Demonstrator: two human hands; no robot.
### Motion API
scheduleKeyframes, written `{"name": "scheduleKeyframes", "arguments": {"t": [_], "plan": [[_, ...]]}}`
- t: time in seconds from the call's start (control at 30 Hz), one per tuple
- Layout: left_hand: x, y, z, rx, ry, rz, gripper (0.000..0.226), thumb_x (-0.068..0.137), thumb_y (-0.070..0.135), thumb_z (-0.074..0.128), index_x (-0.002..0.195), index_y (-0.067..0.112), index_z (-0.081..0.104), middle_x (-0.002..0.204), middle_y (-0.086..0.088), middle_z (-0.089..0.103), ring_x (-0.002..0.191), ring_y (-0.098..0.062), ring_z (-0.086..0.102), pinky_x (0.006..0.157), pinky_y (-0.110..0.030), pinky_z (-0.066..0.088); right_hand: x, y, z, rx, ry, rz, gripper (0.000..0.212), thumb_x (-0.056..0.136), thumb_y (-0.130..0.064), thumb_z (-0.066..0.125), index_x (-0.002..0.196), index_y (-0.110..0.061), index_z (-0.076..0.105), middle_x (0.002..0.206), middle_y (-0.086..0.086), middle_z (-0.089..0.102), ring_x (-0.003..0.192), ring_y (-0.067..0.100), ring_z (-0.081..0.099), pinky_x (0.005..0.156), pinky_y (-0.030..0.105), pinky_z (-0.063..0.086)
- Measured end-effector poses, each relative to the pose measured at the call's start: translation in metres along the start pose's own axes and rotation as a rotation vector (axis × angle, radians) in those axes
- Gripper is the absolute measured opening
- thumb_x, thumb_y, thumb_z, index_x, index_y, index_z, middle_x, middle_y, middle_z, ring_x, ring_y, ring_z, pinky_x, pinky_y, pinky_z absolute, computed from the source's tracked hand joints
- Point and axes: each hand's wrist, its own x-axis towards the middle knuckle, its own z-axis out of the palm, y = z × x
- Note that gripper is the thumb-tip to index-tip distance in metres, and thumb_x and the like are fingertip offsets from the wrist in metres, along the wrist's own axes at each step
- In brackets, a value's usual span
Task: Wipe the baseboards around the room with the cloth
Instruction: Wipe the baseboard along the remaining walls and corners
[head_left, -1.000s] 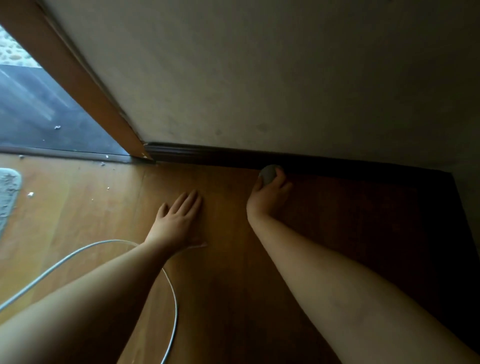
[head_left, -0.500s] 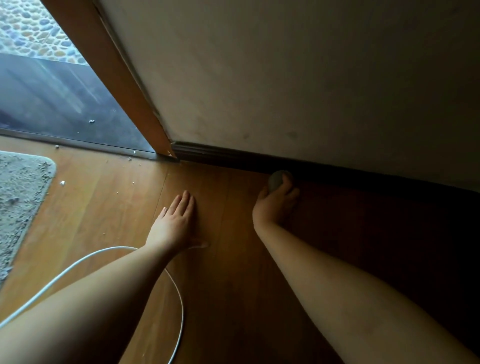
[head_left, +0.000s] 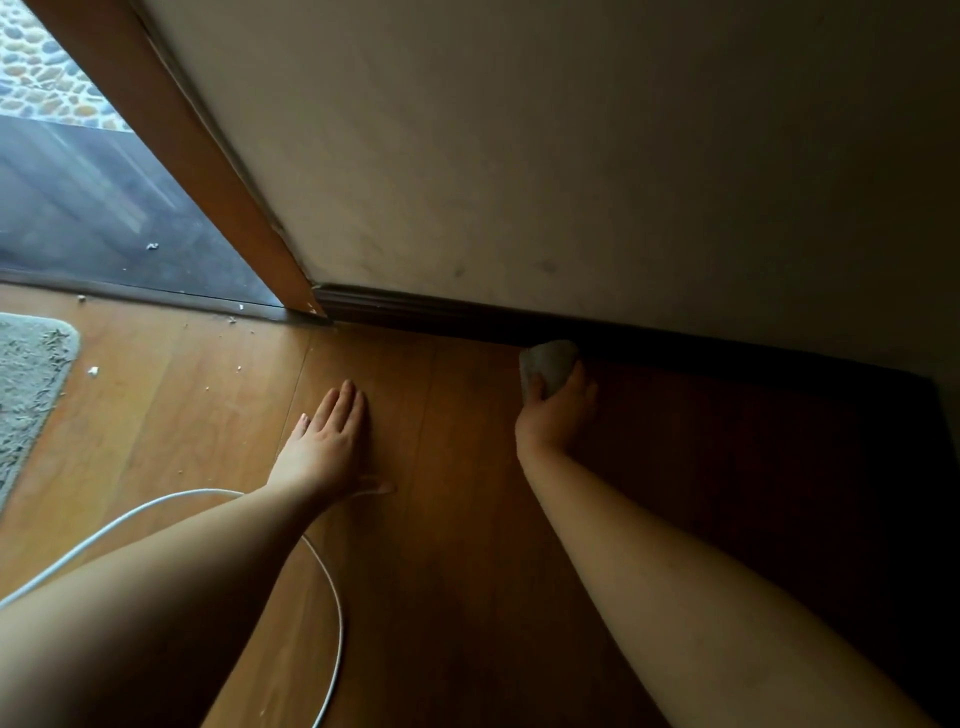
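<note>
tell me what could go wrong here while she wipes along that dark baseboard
The white cable loops on the floor by the left hand, so a shifting arm or knee could snag it. Crumbs near the door frame could smear if the cloth in the right hand reaches them.

left hand (head_left: 327, 441) flat, fingers straight, right hand (head_left: 556, 415) curled, gripping

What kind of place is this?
Probably a room in a home, beside a doorway: a wooden floor, a dark baseboard under a plain wall, and a shaggy mat near the wooden door frame.
</note>
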Motion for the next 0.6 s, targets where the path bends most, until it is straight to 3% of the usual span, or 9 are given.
{"name": "scheduleKeyframes", "arguments": {"t": [0.2, 0.47, 0.6], "plan": [[0.002, 0.004, -0.001, -0.026, -0.027, -0.011, 0.136, 0.069, 0.073, 0.069, 0.154, 0.014, -0.019, 0.161, -0.007, -0.025, 0.151, -0.027, -0.013, 0.122, -0.046, 0.012, -0.025, -0.025, 0.034, -0.144, -0.136, -0.231, 0.060, 0.092, -0.034, 0.064, 0.145, -0.016, 0.042, 0.139, 0.009, 0.044, 0.129, 0.028, 0.044, 0.103, 0.044, 0.045], [-0.023, -0.021, 0.012, -0.050, 0.038, -0.054, 0.123, 0.076, 0.070, 0.066, 0.158, 0.017, -0.010, 0.165, -0.005, -0.016, 0.153, -0.024, -0.005, 0.123, -0.043, 0.014, -0.048, -0.052, 0.072, -0.106, -0.105, -0.192, 0.061, 0.092, -0.034, 0.065, 0.144, -0.011, 0.042, 0.139, 0.014, 0.042, 0.127, 0.033, 0.044, 0.102, 0.046, 0.045], [-0.031, -0.038, 0.011, -0.032, 0.014, -0.083, 0.122, 0.076, 0.072, 0.063, 0.158, 0.019, -0.009, 0.165, -0.006, -0.015, 0.153, -0.024, -0.003, 0.123, -0.042, 0.014, -0.066, -0.073, 0.092, -0.106, -0.240, -0.348, 0.060, 0.092, -0.030, 0.065, 0.145, -0.012, 0.042, 0.143, 0.012, 0.041, 0.131, 0.029, 0.043, 0.106, 0.042, 0.044]]}}
